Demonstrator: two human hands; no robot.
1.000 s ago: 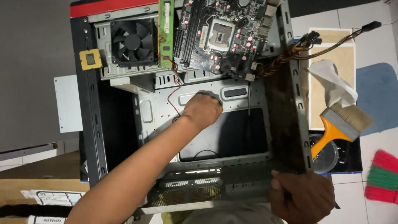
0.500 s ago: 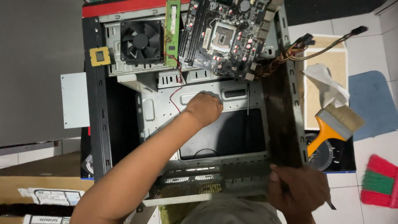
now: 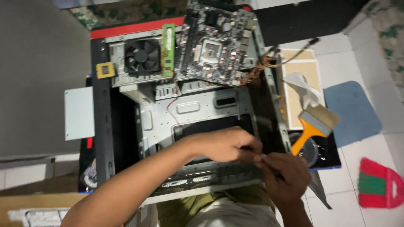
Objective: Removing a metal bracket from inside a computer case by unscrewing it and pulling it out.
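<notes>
I see both hands meet over the near right corner of the open computer case (image 3: 145,122), which lies flat on the floor. The left hand (image 3: 227,145) reaches across and its fingers (image 3: 252,148) are pinched together, tip to tip with the fingers (image 3: 269,159) of the right hand (image 3: 286,176). Something tiny may sit between them, but I cannot tell what it is. Inside the case I see bare metal and a thin red wire (image 3: 170,110). A green circuit board (image 3: 216,44) lies tilted across the far end of the case, with a black fan (image 3: 142,56) and a green memory stick (image 3: 168,48) just beside it. An orange-handled brush (image 3: 315,124) rests on the floor to the right, near a blue mat (image 3: 351,111).
</notes>
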